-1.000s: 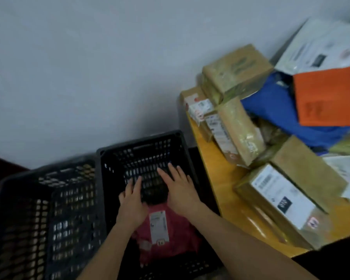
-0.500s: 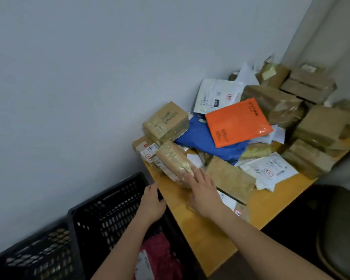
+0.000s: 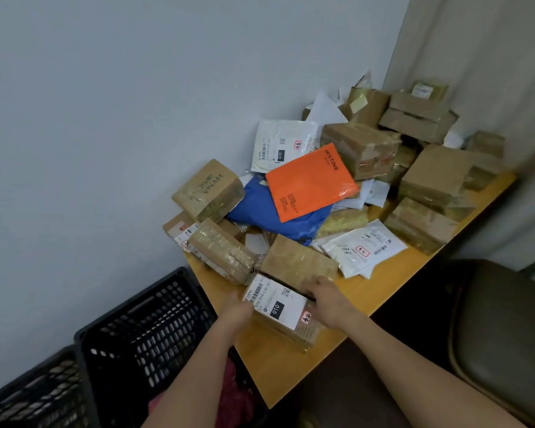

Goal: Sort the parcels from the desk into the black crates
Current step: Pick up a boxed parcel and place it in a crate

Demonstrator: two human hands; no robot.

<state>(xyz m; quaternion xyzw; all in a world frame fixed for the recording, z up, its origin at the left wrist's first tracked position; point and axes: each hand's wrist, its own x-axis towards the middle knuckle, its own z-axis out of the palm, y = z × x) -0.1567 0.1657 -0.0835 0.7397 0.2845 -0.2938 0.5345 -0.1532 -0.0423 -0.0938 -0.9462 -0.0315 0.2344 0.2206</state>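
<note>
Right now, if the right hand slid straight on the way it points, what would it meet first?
The right hand grips the labelled box, pointing up the desk. Straight on, it would probably meet the brown box just behind first; depth is unclear, and its fingers may already touch it.

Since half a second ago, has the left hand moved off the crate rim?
Yes. The left hand has left the black crate and moved right onto the desk, now gripping the labelled box opposite the right hand.

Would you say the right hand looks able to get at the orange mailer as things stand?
Probably not right now: the right hand and left hand are both gripping the labelled box. The orange mailer lies uncovered on top of the pile, so a freed hand likely could.
</note>
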